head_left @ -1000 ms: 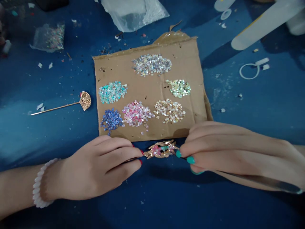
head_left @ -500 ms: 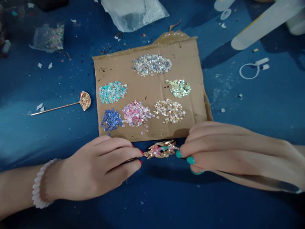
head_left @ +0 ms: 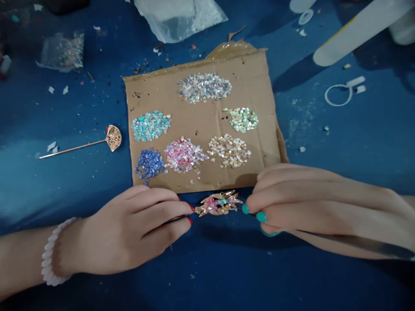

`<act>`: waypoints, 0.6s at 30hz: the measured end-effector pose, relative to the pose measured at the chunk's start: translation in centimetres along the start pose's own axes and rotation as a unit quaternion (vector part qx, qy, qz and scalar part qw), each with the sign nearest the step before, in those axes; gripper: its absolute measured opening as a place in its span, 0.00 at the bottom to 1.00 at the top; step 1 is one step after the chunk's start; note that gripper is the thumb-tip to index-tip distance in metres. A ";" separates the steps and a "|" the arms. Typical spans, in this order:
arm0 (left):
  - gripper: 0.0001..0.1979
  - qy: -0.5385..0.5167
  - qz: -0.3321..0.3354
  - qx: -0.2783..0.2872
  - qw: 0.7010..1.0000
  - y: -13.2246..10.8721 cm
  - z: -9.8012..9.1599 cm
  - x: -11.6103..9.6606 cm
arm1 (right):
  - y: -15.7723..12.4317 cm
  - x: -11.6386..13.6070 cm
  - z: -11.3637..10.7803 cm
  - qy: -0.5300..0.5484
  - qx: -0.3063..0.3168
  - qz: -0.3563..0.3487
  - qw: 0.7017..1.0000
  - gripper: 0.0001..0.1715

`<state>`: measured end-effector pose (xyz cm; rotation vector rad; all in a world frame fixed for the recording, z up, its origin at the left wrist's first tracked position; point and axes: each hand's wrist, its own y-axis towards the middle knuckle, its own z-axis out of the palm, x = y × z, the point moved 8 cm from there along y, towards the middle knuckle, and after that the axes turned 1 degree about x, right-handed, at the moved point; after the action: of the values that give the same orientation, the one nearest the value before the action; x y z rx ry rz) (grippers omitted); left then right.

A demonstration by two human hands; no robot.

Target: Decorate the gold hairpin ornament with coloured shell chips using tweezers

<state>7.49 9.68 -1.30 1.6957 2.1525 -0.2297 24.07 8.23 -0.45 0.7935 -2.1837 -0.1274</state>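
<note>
Six piles of small shiny chips (head_left: 205,87) we count on 1 flat, rough cardboard (head_left: 254,86). Just beside its near edge, btwn our 2 hands, is 1 gold metal ornament (head_left: 217,204) w/ petal-like pink, green & yellowish pieces. Our L hand (head_left: 125,233) pinches it at left end; our R hand (head_left: 311,207) grips 1 long, smooth metal tool (head_left: 363,247), fingertips near the other end. Farther left lies 1 thin gold pin (head_left: 73,148) w/ fan-shaped head.

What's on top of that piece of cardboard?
The cardboard bears six piles of small chips: silvery pile, turquoise pile, green pile, blue pile, pink pile and beige pile. What lies beneath them is covered; the right hand hides the near right corner.
</note>
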 end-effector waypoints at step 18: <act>0.12 0.009 0.005 -0.003 1.000 0.1 -0.2 -0.1 | 0.1 -0.2 0.1 0.007 0.031 0.011 0.999 0.13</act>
<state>7.56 9.74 -1.06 1.7107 2.1544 -0.2058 24.06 8.43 -0.57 0.8016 -2.1922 -0.0442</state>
